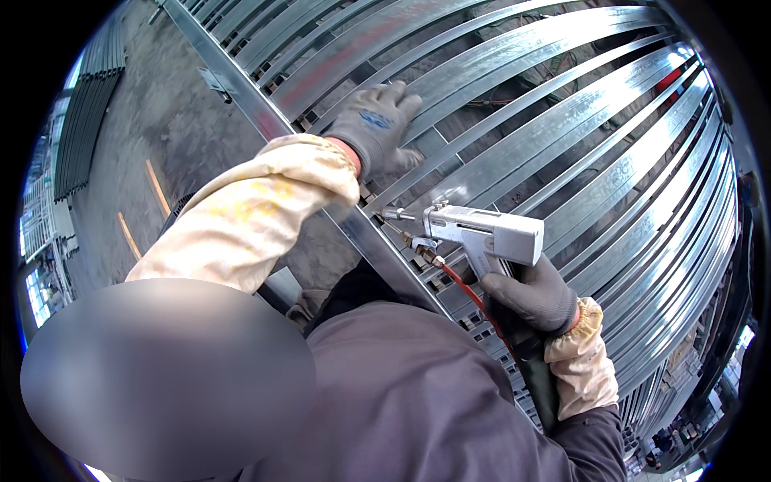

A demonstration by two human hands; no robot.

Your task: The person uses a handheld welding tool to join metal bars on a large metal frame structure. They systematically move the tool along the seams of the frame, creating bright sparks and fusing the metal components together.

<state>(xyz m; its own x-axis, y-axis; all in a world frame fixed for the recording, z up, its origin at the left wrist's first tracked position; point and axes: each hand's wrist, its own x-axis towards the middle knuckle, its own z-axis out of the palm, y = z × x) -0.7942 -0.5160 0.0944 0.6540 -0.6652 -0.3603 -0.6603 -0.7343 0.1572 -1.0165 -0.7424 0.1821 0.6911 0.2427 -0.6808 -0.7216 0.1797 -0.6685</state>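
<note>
My right hand (536, 299), in a grey work glove, wraps round the handle of a silver pistol-grip air tool (491, 228). Its narrow nose points left, close to the edge rail (384, 261) of a large steel frame. A red hose (474, 296) runs from a brass fitting under the tool down toward my body. My left hand (373, 127), gloved too, lies palm down with fingers apart over the shiny galvanized steel bars (514, 153), just beyond the tool's nose. Whether its palm presses on the metal cannot be made out.
Long parallel bars with gaps between them stretch away to the right; cables and hoses show beneath. Concrete floor (161, 104) lies to the left, with thin wooden strips (157, 186) on it. A stack of dark metal lengths (90, 104) stands at the far left.
</note>
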